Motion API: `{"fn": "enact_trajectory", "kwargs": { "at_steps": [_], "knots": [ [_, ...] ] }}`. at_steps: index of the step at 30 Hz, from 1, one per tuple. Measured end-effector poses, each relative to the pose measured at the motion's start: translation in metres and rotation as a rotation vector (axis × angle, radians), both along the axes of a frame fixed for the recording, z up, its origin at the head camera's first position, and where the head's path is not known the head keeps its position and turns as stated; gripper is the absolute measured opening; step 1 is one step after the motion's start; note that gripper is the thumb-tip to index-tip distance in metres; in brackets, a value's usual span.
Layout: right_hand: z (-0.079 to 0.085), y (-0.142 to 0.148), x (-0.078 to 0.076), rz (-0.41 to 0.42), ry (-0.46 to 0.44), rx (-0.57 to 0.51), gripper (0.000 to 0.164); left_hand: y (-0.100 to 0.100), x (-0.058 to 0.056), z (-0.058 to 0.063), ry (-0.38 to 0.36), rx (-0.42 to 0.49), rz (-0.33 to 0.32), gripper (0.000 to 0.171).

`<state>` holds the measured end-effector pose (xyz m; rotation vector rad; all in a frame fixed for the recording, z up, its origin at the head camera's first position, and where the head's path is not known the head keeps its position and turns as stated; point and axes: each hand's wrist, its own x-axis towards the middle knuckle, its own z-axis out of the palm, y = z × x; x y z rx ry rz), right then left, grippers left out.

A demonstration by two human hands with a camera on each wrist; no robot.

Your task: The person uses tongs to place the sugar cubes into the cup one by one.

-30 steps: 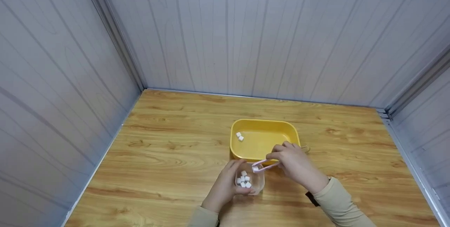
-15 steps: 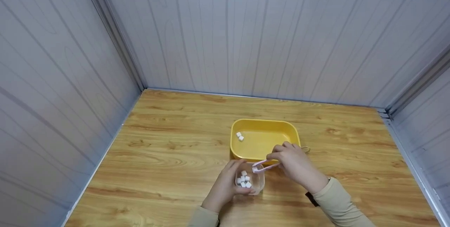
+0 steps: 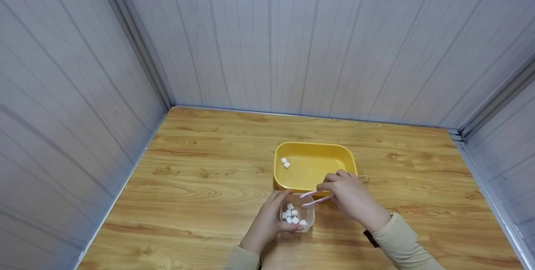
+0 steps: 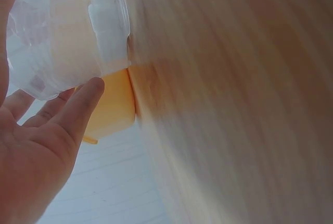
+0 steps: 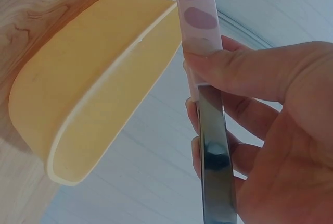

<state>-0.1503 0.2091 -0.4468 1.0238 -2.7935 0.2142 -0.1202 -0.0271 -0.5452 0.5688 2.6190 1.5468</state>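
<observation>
My left hand [image 3: 267, 219] grips a small clear plastic box [image 3: 310, 215] on the table, thumb along the near side and fingers at the far left. Several white cubes [image 3: 289, 213] lie in it, and a separate cube [image 3: 303, 222] sits near its right front corner. My right hand [image 3: 351, 197] pinches a pair of tongs [image 5: 213, 156] with a metal handle and pale pink, spotted tips. In the head view the tips [image 3: 308, 204] are spread apart over the box, with nothing between them. The clear box wall [image 4: 67, 36] fills the top of the left wrist view.
Just behind the box stands a yellow plastic bin [image 3: 315, 169] with two white cubes [image 3: 285, 162] at its left end. A thin loop [image 3: 364, 179] shows at its right side. Pale panel walls [image 3: 267, 52] enclose the wooden table [image 3: 200, 169].
The tongs earlier held a white cube over the box. They have spread, and that cube now lies in the box's right front corner. Both hands have stayed in place.
</observation>
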Motion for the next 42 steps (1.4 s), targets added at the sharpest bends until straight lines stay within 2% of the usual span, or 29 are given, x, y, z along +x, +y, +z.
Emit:
{"fn": "enact_trajectory", "kwargs": {
  "at_steps": [6,14,19,26,34,42],
  "knots": [
    [0.0,0.0,0.001,0.002,-0.001,0.013,0.037,0.0,0.0,0.0,-0.01,0.002,0.002,0.091],
    [0.001,0.001,0.003,0.035,-0.006,0.022,0.04,0.001,0.0,-0.001,0.015,0.005,0.003,0.091],
    [0.006,0.001,0.006,0.079,0.011,0.004,0.041,0.002,0.0,0.001,-0.015,0.002,0.011,0.09],
    [0.017,0.001,0.006,0.09,0.035,-0.017,0.045,0.0,-0.001,0.0,-0.007,0.002,0.003,0.09],
    [0.029,-0.003,-0.005,0.025,0.048,-0.013,0.055,0.001,-0.001,0.0,-0.022,-0.004,0.007,0.091],
    [0.035,-0.011,-0.029,0.004,0.051,0.001,0.056,0.0,-0.001,-0.001,0.002,0.001,0.004,0.091]
  ]
}}
